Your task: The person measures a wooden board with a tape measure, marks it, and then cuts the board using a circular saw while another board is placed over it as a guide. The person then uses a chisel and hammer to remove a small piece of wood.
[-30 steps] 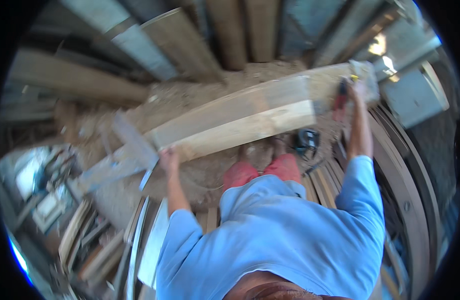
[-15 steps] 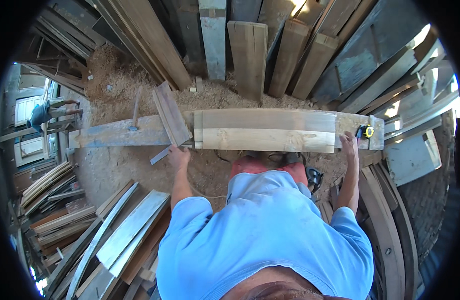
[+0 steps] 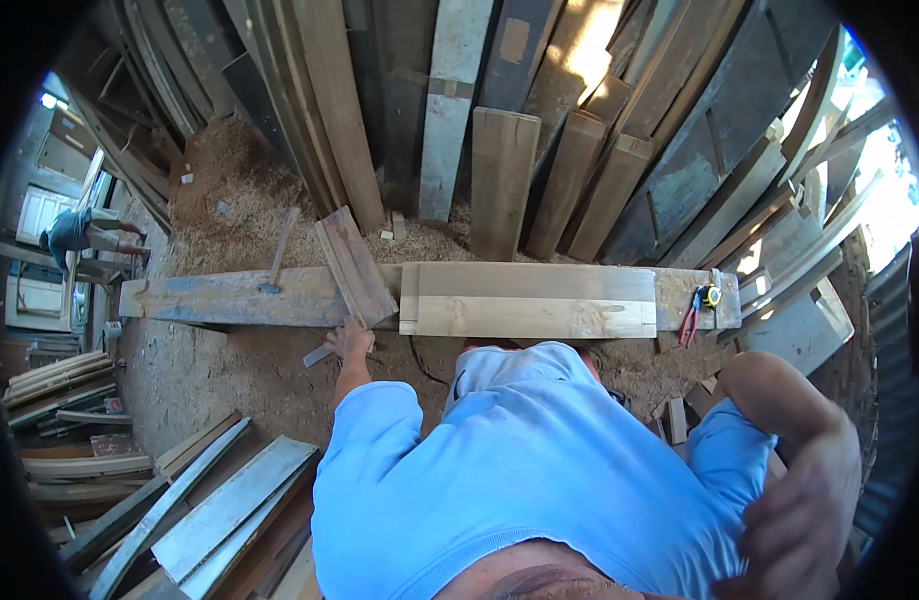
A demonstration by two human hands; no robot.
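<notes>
My left hand (image 3: 353, 341) is at the near edge of a long bench plank (image 3: 209, 298), its fingers bent, below the lower corner of a short brown board (image 3: 354, 262) lying askew across the plank. A flat pale strip (image 3: 317, 356) sticks out beside that hand; the fingers hide whether they grip it. My right hand (image 3: 801, 515) is raised off the bench at lower right, close to my shoulder, smeared by motion. Wide, pale planed boards (image 3: 529, 300) lie side by side along the plank. To their right are red-handled pliers (image 3: 690, 318) and a yellow-black tape measure (image 3: 712, 296).
A hammer (image 3: 269, 288) lies on the plank's left part. Tall boards (image 3: 504, 180) lean behind the bench above sawdust (image 3: 229, 190). Stacked planks (image 3: 229, 510) stand at lower left. Another person (image 3: 74, 232) bends over at far left.
My right hand has left the bench's right end and swung up toward my shoulder, uncovering the pliers. The view has shifted, and my left hand stays by the short board.
</notes>
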